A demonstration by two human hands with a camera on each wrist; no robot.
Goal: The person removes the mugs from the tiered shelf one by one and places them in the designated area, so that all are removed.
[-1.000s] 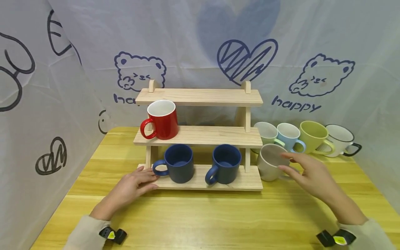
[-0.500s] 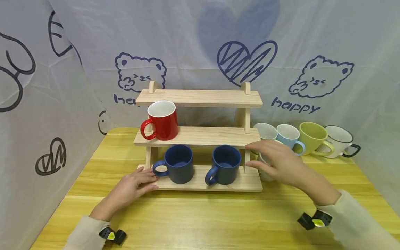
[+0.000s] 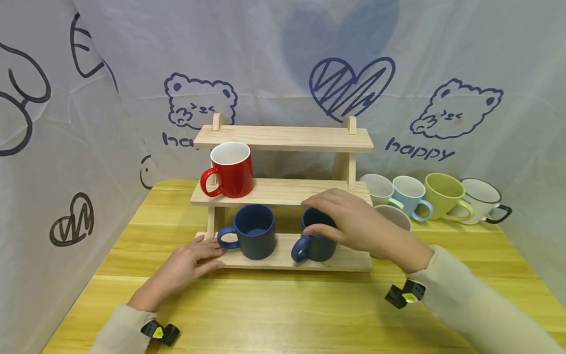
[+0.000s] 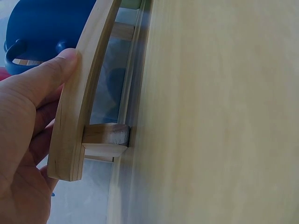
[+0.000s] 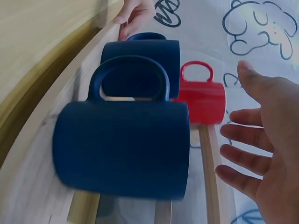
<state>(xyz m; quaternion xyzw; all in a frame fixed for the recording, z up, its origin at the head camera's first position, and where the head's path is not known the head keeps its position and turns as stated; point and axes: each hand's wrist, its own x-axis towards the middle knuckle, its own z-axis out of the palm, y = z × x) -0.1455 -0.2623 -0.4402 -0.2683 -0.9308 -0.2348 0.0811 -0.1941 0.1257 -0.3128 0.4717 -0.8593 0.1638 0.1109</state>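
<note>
Beside the shelf (image 3: pixel 283 134), five mugs (image 3: pixel 439 196); all upright.

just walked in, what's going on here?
A person's left hand grips the left end of the bottom shelf of a wooden rack. The right hand is over the right-hand blue mug, not gripping it. Another blue mug stands beside it; a red mug sits one shelf up.

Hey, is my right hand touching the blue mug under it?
Apart. The right wrist view shows it: a clear gap lies between the right hand and the nearer blue mug, with none of the fingers reaching it.
</note>
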